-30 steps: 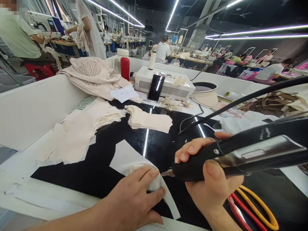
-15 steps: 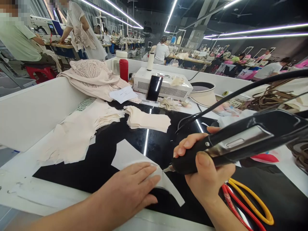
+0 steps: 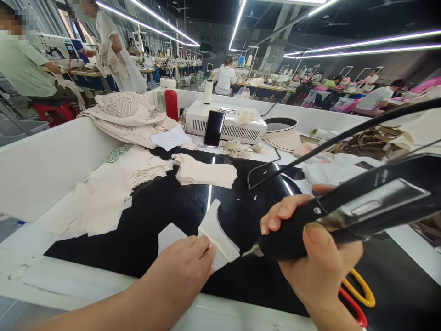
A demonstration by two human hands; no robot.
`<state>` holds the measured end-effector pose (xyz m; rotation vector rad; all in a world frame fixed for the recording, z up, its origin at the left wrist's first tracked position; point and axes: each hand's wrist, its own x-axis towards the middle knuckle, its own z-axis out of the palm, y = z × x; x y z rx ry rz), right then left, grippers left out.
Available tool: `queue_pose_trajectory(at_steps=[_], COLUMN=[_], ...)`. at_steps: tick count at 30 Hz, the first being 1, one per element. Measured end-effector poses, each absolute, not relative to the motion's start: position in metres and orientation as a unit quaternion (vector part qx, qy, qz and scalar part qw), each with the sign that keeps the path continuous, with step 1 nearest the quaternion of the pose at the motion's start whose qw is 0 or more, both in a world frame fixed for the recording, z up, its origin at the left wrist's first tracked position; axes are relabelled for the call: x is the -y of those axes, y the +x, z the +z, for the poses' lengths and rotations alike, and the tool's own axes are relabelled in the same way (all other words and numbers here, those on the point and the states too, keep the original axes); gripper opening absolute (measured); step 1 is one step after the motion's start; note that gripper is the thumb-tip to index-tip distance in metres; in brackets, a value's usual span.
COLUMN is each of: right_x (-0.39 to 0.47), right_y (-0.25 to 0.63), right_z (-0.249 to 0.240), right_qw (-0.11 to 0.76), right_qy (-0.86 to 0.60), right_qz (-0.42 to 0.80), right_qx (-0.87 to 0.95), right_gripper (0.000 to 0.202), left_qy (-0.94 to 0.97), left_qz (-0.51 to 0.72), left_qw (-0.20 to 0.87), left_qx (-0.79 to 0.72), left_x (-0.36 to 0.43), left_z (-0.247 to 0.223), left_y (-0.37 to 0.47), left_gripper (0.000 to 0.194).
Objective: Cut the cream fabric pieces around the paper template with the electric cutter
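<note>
My left hand [image 3: 188, 266] is closed, its fingers pinching a small curved piece of pale cloth [image 3: 220, 232]. This piece is folded up and stands partly off the black board [image 3: 144, 243]. Under and beside my fingers lies a white flat part [image 3: 168, 235], mostly hidden by the hand. My right hand [image 3: 317, 243] wraps round a black corded handheld cutter [image 3: 372, 207], thumb on top. Its pointed metal tip [image 3: 253, 251] is close to the cloth's lower right corner. Scissors [image 3: 360, 289] with red and yellow handles lie partly behind my right wrist.
Stacks of cream cloth pieces [image 3: 206, 171] and larger pale pieces [image 3: 99, 197] lie on the board. Behind stand a phone [image 3: 214, 128], a vented white box [image 3: 227, 122] and a red bottle [image 3: 171, 105]. The cutter's cable [image 3: 330, 142] arches across the right.
My left hand has gone from lying flat on the cloth to pinching and folding it up. The cutter has moved right. The view has shifted slightly.
</note>
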<state>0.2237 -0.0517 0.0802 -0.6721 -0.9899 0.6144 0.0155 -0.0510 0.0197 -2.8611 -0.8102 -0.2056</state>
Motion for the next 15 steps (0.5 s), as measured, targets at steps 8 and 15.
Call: queue_pose_trajectory(at_steps=[8, 15], right_x=[0.065, 0.057], right_y=[0.224, 0.223], right_z=[0.071, 0.064], right_qw=[0.78, 0.787], right_qy=[-0.304, -0.308], right_qz=[0.267, 0.258], right_qx=[0.477, 0.468], right_gripper=[0.039, 0.041], left_qy=[-0.952, -0.958], left_qz=[-0.142, -0.251], left_qw=[0.124, 0.071], left_qx=[0.242, 0.119], left_x=[0.055, 0.046], left_z=[0.029, 0.033], left_y=[0.019, 0.039], left_gripper=[0.016, 0.018])
